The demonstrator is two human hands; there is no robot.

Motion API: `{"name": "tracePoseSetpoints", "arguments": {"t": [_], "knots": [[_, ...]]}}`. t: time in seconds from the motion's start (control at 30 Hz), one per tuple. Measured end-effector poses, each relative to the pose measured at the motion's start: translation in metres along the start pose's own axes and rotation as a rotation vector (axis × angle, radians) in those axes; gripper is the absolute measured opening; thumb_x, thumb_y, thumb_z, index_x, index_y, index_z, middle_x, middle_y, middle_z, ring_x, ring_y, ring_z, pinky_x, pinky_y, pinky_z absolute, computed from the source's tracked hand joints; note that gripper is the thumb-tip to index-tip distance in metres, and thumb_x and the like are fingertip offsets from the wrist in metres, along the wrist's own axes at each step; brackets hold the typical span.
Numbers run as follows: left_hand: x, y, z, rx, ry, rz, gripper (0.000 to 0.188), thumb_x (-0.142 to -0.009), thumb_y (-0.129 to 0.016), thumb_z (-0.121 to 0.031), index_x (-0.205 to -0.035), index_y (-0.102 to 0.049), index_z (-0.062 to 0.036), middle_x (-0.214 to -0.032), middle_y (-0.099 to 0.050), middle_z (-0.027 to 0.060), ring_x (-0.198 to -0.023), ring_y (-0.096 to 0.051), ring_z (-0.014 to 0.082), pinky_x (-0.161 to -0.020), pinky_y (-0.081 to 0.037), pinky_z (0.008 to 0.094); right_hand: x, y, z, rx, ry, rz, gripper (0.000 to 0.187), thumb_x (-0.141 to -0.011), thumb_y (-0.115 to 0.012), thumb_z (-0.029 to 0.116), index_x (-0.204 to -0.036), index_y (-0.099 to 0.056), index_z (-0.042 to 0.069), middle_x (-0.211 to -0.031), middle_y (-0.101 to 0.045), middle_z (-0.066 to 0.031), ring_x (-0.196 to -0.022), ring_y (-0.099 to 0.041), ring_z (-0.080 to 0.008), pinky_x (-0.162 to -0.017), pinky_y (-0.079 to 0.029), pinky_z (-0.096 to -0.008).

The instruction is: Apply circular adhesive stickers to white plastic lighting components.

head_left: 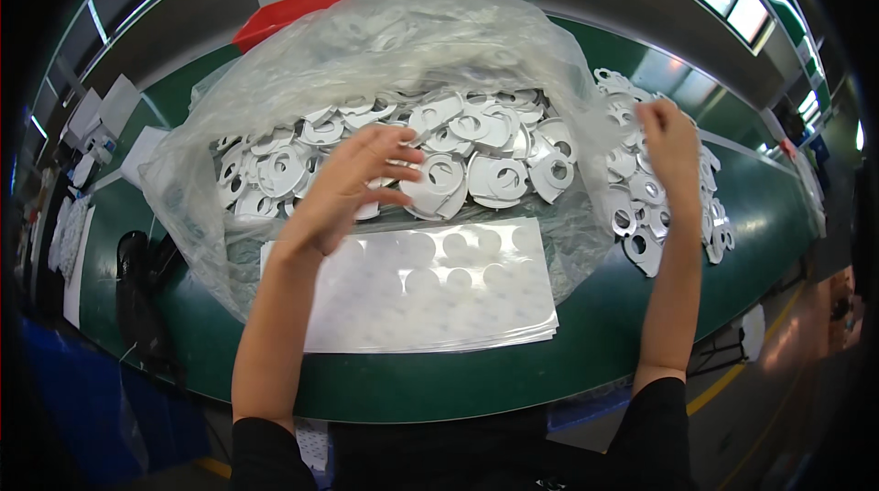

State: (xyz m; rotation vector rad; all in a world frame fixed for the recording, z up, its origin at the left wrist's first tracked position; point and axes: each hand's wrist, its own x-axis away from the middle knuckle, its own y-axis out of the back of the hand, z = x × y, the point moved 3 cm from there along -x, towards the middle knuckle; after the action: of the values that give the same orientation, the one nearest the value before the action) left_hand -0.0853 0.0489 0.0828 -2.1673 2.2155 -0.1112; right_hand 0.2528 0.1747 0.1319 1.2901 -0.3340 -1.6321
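My left hand (357, 181) hovers over the near part of a heap of flat white parts (499, 178), its fingers spread and nothing visible in them. The parts have rounded, irregular outlines and round holes, and lie in a large translucent plastic bag (385, 33) with its mouth toward me. Below that hand is a stack of glossy sheets (430, 308) marked with rows of circles. On the right, my right hand (670, 138) is above a second pile of similar white parts (641, 216). Its fingers are bent together; whatever they pinch is hard to make out.
Everything rests on a green table (403, 390) with a curved front edge. Behind the bag is a red bin (293, 15). A black tool-like object (142, 299) lies at the left, with a cable near it. White papers (119, 106) stand at the far left.
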Motion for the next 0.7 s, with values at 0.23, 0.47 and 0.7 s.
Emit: {"name": "tracePoseSetpoints", "arguments": {"t": [0.23, 0.47, 0.7], "knots": [[0.003, 0.031, 0.007, -1.164, -0.177, -0.349, 0.044, -0.081, -0.067, -0.03, -0.102, -0.052, 0.005, -0.091, -0.06, 0.0182, -0.087, -0.059, 0.0282, -0.072, -0.048, 0.0375, -0.009, 0.029, -0.056, 0.587, -0.177, -0.145, 0.028, -0.09, -0.052, 0.028, -0.102, -0.064, 0.005, -0.095, -0.066, -0.0174, -0.086, -0.063, -0.0364, -0.075, -0.048, -0.0424], [0.006, 0.016, 0.036, -1.499, -0.074, -0.389, 0.043, -0.075, -0.072, -0.022, -0.104, -0.05, 0.0007, -0.095, -0.058, 0.0196, -0.088, -0.058, 0.0347, -0.071, -0.05, 0.0409, 0.06, -0.053, 0.087, -0.433, 0.334, 0.383, 0.014, -0.079, -0.065, 0.002, -0.092, -0.064, 0.002, -0.084, -0.064, -0.0076, -0.072, -0.061, -0.0163, -0.063, -0.049, -0.0263], [0.001, 0.011, 0.036, -1.587, -0.052, -0.4, 0.066, -0.069, -0.068, -0.008, -0.127, -0.039, 0.002, -0.091, -0.058, 0.0185, -0.083, -0.06, 0.0314, -0.068, -0.053, 0.0381, 0.159, -0.088, 0.145, -0.409, 0.629, 0.889, 0.034, -0.078, -0.068, 0.025, -0.104, -0.058, 0.006, -0.095, -0.056, -0.0092, -0.09, -0.056, -0.0282, -0.073, -0.047, -0.037]]}}
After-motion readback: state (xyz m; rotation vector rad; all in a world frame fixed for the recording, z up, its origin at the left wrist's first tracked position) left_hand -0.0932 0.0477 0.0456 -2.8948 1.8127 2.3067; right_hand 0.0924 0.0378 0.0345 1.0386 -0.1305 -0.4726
